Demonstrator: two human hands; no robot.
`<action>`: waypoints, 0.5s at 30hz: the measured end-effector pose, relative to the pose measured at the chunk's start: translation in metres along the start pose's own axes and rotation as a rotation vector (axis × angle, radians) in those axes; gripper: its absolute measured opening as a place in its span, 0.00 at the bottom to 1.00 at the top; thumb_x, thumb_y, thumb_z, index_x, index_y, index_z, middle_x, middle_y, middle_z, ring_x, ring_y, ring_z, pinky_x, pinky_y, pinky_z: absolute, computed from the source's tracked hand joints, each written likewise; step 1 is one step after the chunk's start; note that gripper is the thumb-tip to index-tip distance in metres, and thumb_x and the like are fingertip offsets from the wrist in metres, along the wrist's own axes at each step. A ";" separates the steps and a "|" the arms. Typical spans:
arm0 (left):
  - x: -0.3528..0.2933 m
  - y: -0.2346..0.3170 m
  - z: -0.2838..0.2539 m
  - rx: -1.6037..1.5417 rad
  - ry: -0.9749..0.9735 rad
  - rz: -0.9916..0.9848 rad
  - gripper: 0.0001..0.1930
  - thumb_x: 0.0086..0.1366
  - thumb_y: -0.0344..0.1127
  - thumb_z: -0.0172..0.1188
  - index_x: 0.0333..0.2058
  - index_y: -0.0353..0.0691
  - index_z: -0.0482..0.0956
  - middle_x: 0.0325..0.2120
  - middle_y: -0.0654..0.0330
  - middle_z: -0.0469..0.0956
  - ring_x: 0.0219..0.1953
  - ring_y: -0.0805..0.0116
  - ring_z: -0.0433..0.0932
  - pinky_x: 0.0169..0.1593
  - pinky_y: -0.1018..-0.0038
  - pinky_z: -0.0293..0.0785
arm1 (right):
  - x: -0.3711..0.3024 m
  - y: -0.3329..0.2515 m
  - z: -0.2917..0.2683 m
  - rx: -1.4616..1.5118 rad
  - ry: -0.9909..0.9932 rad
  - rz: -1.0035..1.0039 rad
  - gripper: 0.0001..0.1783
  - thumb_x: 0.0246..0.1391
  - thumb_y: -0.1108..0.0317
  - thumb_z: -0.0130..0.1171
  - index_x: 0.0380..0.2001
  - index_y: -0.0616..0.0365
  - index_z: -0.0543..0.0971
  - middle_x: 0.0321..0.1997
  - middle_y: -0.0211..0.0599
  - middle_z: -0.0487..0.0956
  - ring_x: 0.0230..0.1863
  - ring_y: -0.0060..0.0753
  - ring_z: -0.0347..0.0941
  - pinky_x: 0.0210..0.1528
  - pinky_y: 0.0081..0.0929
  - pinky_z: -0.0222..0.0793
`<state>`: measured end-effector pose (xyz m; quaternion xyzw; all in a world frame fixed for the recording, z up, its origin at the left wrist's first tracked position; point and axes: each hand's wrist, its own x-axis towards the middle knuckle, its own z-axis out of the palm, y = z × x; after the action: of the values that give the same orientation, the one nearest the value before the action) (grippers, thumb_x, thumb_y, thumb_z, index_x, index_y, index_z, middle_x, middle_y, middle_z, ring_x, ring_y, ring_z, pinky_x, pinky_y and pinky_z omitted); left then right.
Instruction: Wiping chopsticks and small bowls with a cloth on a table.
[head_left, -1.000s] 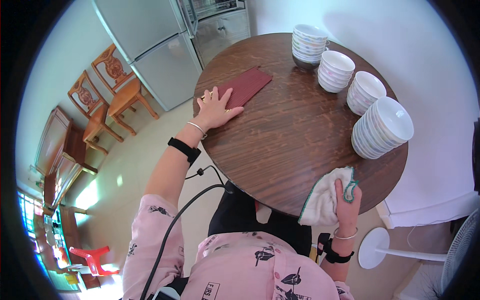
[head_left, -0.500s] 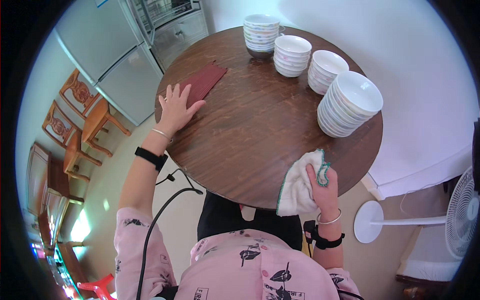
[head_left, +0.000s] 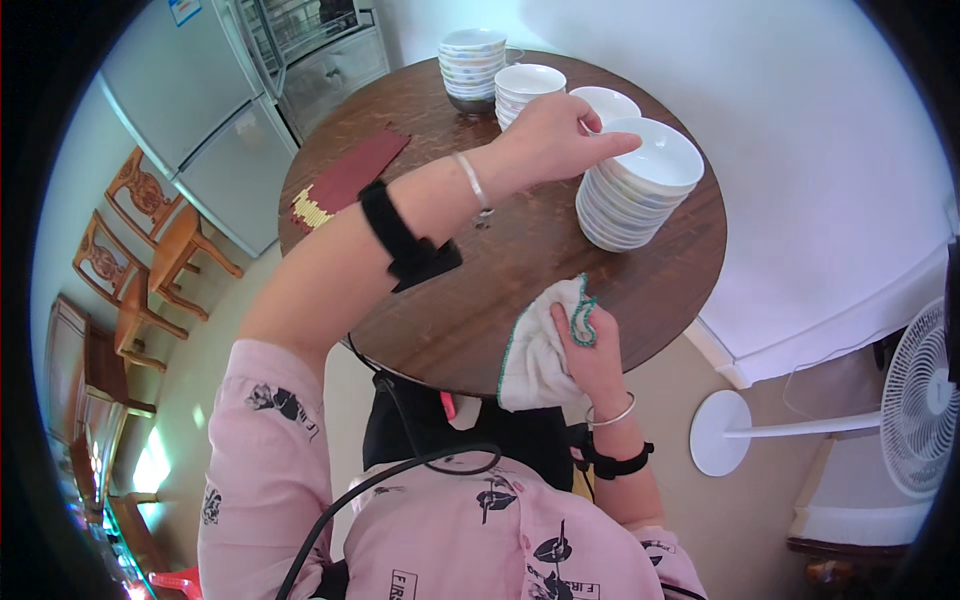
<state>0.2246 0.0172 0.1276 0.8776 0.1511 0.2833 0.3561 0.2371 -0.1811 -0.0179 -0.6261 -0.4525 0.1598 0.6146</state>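
- The nearest stack of white bowls stands on the right part of the round wooden desk, toward its far-right edge.
- My left hand reaches across the desk to the top bowl of that stack; my fingertips lie on its near rim, fingers curled and thumb underneath, so the hand seems to pinch the rim, though I cannot tell how firmly.
- My right hand is at the near edge of the desk, clamped on a white cloth with a green stitched border; the cloth is bunched in my palm and hangs partly over the desk edge.
- Behind the nearest stack stand three more stacks of white bowls: one just beside it, one further left, and the farthest, with a patterned side, at the back of the desk.
- A dark red mat with a pale fringe lies flat on the left part of the desk, well apart from the bowls.
- A black band wraps my left forearm and a thin bangle sits at the wrist.
- A white standing fan is on the floor to my right; a grey refrigerator and wooden chairs are to my left.
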 end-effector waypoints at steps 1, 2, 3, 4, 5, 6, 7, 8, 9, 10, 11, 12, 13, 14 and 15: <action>0.008 0.002 0.006 0.087 -0.001 -0.044 0.25 0.50 0.51 0.67 0.33 0.31 0.79 0.24 0.54 0.78 0.26 0.68 0.76 0.30 0.72 0.73 | 0.000 0.000 -0.001 0.011 -0.015 -0.005 0.06 0.54 0.71 0.58 0.32 0.63 0.75 0.26 0.39 0.77 0.27 0.27 0.71 0.33 0.26 0.67; 0.014 0.002 0.010 0.174 -0.001 -0.089 0.22 0.50 0.47 0.68 0.33 0.31 0.78 0.24 0.57 0.77 0.24 0.73 0.74 0.26 0.73 0.72 | 0.000 0.001 -0.001 0.008 -0.014 -0.006 0.06 0.54 0.71 0.58 0.32 0.63 0.75 0.26 0.39 0.77 0.27 0.27 0.71 0.33 0.26 0.67; 0.020 0.001 0.011 0.172 -0.001 -0.087 0.22 0.50 0.47 0.68 0.33 0.31 0.78 0.24 0.57 0.77 0.24 0.73 0.74 0.26 0.73 0.72 | 0.000 0.002 -0.001 0.023 -0.024 0.007 0.06 0.54 0.71 0.57 0.32 0.63 0.75 0.26 0.39 0.77 0.27 0.27 0.72 0.33 0.26 0.67; 0.026 -0.001 0.012 0.196 -0.024 -0.114 0.19 0.48 0.44 0.67 0.30 0.32 0.78 0.24 0.53 0.78 0.27 0.65 0.77 0.31 0.71 0.74 | -0.001 0.003 -0.001 0.039 -0.035 0.019 0.06 0.54 0.71 0.57 0.32 0.63 0.75 0.26 0.39 0.77 0.28 0.27 0.72 0.33 0.26 0.67; 0.030 -0.002 0.012 0.219 -0.047 -0.141 0.16 0.45 0.41 0.67 0.26 0.32 0.77 0.25 0.48 0.79 0.30 0.57 0.79 0.35 0.68 0.75 | -0.001 0.003 -0.001 0.039 -0.035 0.018 0.06 0.54 0.71 0.57 0.32 0.63 0.75 0.26 0.39 0.77 0.28 0.27 0.72 0.33 0.26 0.67; 0.033 -0.001 0.013 0.220 -0.048 -0.138 0.16 0.45 0.41 0.67 0.26 0.32 0.77 0.25 0.48 0.79 0.30 0.57 0.79 0.35 0.68 0.75 | 0.000 0.003 -0.002 0.036 -0.029 0.031 0.06 0.54 0.71 0.58 0.32 0.64 0.76 0.26 0.35 0.78 0.28 0.23 0.71 0.33 0.24 0.67; 0.035 0.000 0.014 0.253 -0.032 -0.096 0.14 0.46 0.38 0.65 0.26 0.32 0.75 0.23 0.50 0.77 0.26 0.63 0.77 0.29 0.70 0.73 | 0.000 0.003 -0.002 0.034 -0.025 0.045 0.07 0.54 0.70 0.60 0.31 0.65 0.77 0.26 0.31 0.78 0.28 0.19 0.71 0.34 0.22 0.67; 0.037 0.001 0.014 0.287 -0.016 -0.056 0.12 0.48 0.35 0.63 0.26 0.31 0.73 0.21 0.53 0.76 0.22 0.68 0.76 0.23 0.72 0.71 | 0.000 0.002 -0.003 0.035 -0.023 0.043 0.07 0.54 0.70 0.60 0.31 0.65 0.77 0.26 0.31 0.78 0.28 0.19 0.71 0.34 0.22 0.67; 0.039 0.001 0.015 0.289 -0.015 -0.054 0.12 0.48 0.35 0.63 0.26 0.31 0.73 0.21 0.53 0.76 0.22 0.68 0.76 0.23 0.72 0.71 | 0.000 0.002 -0.003 0.039 -0.028 0.040 0.06 0.55 0.71 0.58 0.32 0.64 0.76 0.26 0.34 0.78 0.28 0.22 0.71 0.33 0.23 0.67; 0.040 0.001 0.016 0.373 0.056 0.021 0.10 0.49 0.32 0.61 0.27 0.31 0.73 0.20 0.52 0.75 0.21 0.67 0.76 0.23 0.72 0.71 | -0.001 0.001 -0.003 0.043 -0.033 0.038 0.06 0.55 0.71 0.57 0.33 0.63 0.75 0.26 0.37 0.77 0.28 0.25 0.71 0.33 0.25 0.67; 0.041 0.001 0.016 0.456 0.127 0.097 0.09 0.50 0.30 0.59 0.28 0.31 0.72 0.19 0.51 0.75 0.19 0.66 0.77 0.22 0.71 0.71 | -0.001 0.000 -0.003 0.045 -0.033 0.036 0.06 0.55 0.71 0.57 0.33 0.63 0.75 0.26 0.37 0.77 0.28 0.25 0.71 0.33 0.25 0.67; 0.039 0.006 0.016 0.456 0.125 0.100 0.09 0.50 0.30 0.59 0.28 0.31 0.72 0.19 0.51 0.75 0.19 0.66 0.77 0.22 0.71 0.71 | -0.001 0.000 -0.003 0.055 -0.026 0.031 0.06 0.55 0.71 0.57 0.33 0.63 0.76 0.26 0.37 0.77 0.29 0.24 0.71 0.33 0.25 0.67; 0.038 0.011 0.016 0.359 0.106 0.050 0.07 0.52 0.28 0.58 0.28 0.31 0.72 0.18 0.52 0.75 0.18 0.66 0.77 0.22 0.71 0.72 | -0.001 0.000 -0.003 0.066 -0.019 0.026 0.06 0.55 0.71 0.57 0.33 0.63 0.76 0.26 0.37 0.77 0.29 0.24 0.71 0.33 0.25 0.67; 0.035 0.015 0.016 0.262 0.086 -0.001 0.06 0.53 0.27 0.56 0.29 0.31 0.72 0.18 0.52 0.75 0.17 0.65 0.77 0.21 0.71 0.72 | -0.001 0.000 -0.003 0.067 -0.016 0.027 0.06 0.55 0.71 0.57 0.33 0.63 0.76 0.26 0.37 0.77 0.29 0.24 0.71 0.33 0.25 0.67; 0.033 0.015 0.016 0.262 0.086 0.000 0.06 0.53 0.27 0.56 0.29 0.31 0.72 0.18 0.52 0.75 0.17 0.65 0.77 0.21 0.71 0.72 | -0.001 0.000 -0.003 0.075 -0.013 0.030 0.06 0.55 0.71 0.57 0.32 0.63 0.76 0.26 0.37 0.77 0.29 0.23 0.71 0.33 0.25 0.67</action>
<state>0.2612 0.0134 0.1418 0.9036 0.2019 0.2987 0.2315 0.2391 -0.1836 -0.0180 -0.6083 -0.4407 0.1901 0.6321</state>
